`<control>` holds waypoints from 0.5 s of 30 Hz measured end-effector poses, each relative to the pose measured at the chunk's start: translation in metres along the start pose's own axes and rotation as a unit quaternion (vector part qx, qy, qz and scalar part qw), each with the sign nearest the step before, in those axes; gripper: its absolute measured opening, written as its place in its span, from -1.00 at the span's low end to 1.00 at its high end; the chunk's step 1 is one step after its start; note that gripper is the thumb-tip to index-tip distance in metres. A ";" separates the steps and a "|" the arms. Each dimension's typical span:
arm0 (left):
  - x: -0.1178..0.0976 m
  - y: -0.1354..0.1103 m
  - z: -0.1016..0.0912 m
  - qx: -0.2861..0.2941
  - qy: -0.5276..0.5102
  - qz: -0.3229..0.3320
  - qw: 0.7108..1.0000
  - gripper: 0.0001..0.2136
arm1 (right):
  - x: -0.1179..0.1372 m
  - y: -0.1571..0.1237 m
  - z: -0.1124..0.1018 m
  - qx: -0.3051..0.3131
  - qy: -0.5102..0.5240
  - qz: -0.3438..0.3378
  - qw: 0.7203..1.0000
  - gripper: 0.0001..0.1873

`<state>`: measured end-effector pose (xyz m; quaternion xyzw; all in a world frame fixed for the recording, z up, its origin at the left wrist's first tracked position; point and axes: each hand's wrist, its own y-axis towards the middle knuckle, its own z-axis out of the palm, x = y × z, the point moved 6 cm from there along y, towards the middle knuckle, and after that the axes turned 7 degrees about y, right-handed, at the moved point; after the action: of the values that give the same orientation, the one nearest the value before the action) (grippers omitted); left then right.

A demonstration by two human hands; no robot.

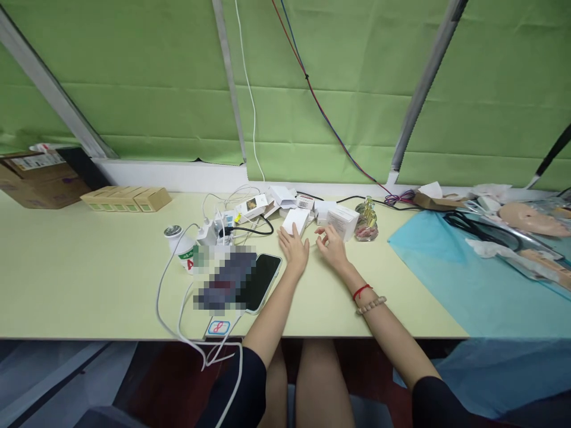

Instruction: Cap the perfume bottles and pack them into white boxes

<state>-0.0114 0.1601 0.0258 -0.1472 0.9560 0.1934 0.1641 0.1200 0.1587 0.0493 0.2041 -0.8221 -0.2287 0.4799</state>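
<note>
The left hand [294, 249] was laid flat on the surface [89, 267], fingers spread, tips touching a small white box [295, 220]. The right hand [332, 246] was seen loosely curled and empty, just beside a second white box [343, 221]. Nothing was gripped. The boxes were judged light, stiff cardboard, smooth and easily dented, and best held across opposite side walls. A glass bottle [366, 221] was set close by.

An improvised office or lab bench — pale table [89, 267], green blinds [312, 89], dangling cables [321, 107], charger clutter [218, 229], cardboard boxes [40, 178].
</note>
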 end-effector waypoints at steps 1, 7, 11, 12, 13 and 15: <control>0.001 0.001 0.000 -0.003 -0.006 -0.007 1.000 -0.35 | -0.001 0.000 0.001 0.006 0.003 0.003 1.000 -0.81; 0.012 0.005 0.002 -0.006 -0.041 -0.052 0.998 -0.35 | -0.001 -0.002 0.007 0.049 0.008 0.007 0.999 -0.79; 0.010 0.005 -0.001 -0.010 -0.063 -0.024 0.998 -0.41 | -0.001 -0.004 0.011 0.077 0.005 0.010 0.997 -0.78; 0.010 0.005 -0.003 -0.012 -0.082 -0.026 0.996 -0.41 | -0.002 -0.004 0.012 0.080 0.003 0.014 0.997 -0.77; 0.009 0.005 -0.005 -0.015 -0.107 -0.032 0.994 -0.42 | -0.003 -0.004 0.012 0.080 0.002 0.018 0.997 -0.75; 0.010 0.005 -0.009 -0.021 -0.179 -0.059 0.982 -0.45 | -0.005 -0.004 0.011 0.068 0.006 0.022 0.997 -0.69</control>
<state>-0.0246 0.1582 0.0314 -0.1694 0.8967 0.2267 0.3402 0.1129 0.1605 0.0392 0.2191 -0.8373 -0.1603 0.4746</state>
